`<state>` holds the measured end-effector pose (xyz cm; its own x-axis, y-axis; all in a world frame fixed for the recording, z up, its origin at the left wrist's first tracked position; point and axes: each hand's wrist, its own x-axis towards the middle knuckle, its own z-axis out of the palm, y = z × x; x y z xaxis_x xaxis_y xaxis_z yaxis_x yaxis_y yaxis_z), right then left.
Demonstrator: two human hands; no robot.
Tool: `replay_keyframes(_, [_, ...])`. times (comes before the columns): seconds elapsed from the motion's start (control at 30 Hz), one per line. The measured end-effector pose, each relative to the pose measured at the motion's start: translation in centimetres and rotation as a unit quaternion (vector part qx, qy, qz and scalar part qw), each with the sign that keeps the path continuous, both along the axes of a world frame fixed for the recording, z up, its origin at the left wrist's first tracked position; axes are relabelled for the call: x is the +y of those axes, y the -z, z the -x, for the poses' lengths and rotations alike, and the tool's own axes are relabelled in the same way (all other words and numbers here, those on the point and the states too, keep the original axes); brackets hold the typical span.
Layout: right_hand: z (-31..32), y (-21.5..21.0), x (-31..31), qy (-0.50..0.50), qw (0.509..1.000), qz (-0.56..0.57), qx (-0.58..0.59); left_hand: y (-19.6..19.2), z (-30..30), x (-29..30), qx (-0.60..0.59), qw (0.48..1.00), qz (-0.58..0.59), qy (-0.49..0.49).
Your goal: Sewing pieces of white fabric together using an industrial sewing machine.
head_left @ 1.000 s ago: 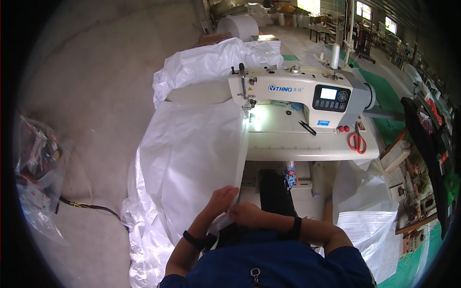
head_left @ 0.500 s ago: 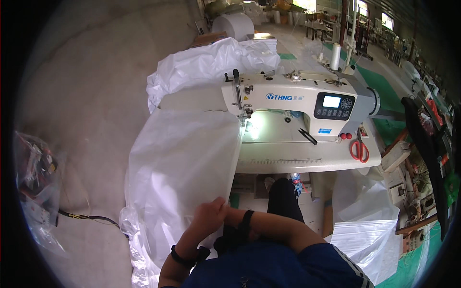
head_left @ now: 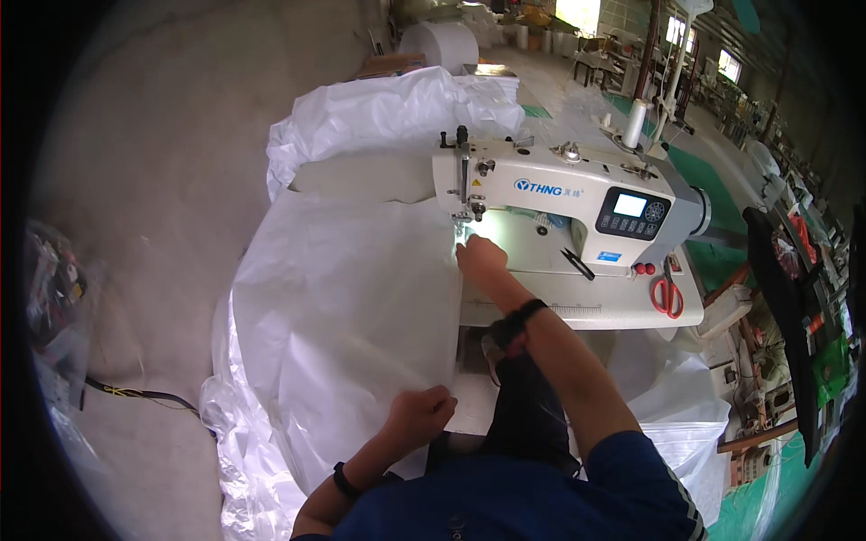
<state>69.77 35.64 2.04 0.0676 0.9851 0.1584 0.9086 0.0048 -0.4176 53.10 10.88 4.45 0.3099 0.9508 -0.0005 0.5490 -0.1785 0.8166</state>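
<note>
A large white sheet [head_left: 361,298], smooth and slightly see-through, drapes over the left of the sewing machine [head_left: 559,185] and down toward my lap. My right hand [head_left: 484,263] is closed at the sheet's right edge, its fingertips just in front of the lit needle area [head_left: 465,227]. Farther down the same edge, my left hand [head_left: 422,417] pinches the sheet with its fingers curled. The edge runs fairly straight between the two hands. My right fingers partly hide the presser foot, and the exact grip there is hard to see.
Black thread snips [head_left: 577,263] and red-handled scissors [head_left: 667,298] lie on the machine bed's right. A thread cone [head_left: 636,123] stands behind the machine. Bunched white sheeting [head_left: 388,113] lies at the back left; more white material [head_left: 681,415] hangs at right. A black cable [head_left: 144,393] crosses the floor.
My right hand has moved from beside my left hand up and forward to the needle area. My left hand has shifted slightly down and right along the sheet's edge. The view has shifted a little.
</note>
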Motion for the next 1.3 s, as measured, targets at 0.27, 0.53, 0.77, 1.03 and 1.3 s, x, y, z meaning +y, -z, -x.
replay_keyframes(0.27, [4.5,-0.3,0.4,-0.100,0.955,0.092,-0.264,1.1,-0.1,-0.4,0.026,0.997,-0.067,-0.003])
replay_keyframes(0.53, [4.2,2.0,-0.7,-0.013,0.956,0.023,-0.291,1.2,-0.6,0.1,0.060,0.991,-0.118,0.001])
replay_keyframes(0.77, [5.1,2.1,-9.4,-0.053,0.970,-0.016,-0.237,2.7,-0.3,-0.3,0.014,0.997,-0.065,-0.037])
replay_keyframes(1.03, [4.8,2.3,-11.0,-0.044,0.994,-0.018,-0.096,3.9,-1.1,2.9,0.078,0.987,-0.089,-0.110])
replay_keyframes(1.3, [4.8,2.5,-10.9,-0.042,0.999,-0.005,-0.001,4.9,-1.2,6.5,0.063,0.989,-0.059,-0.123])
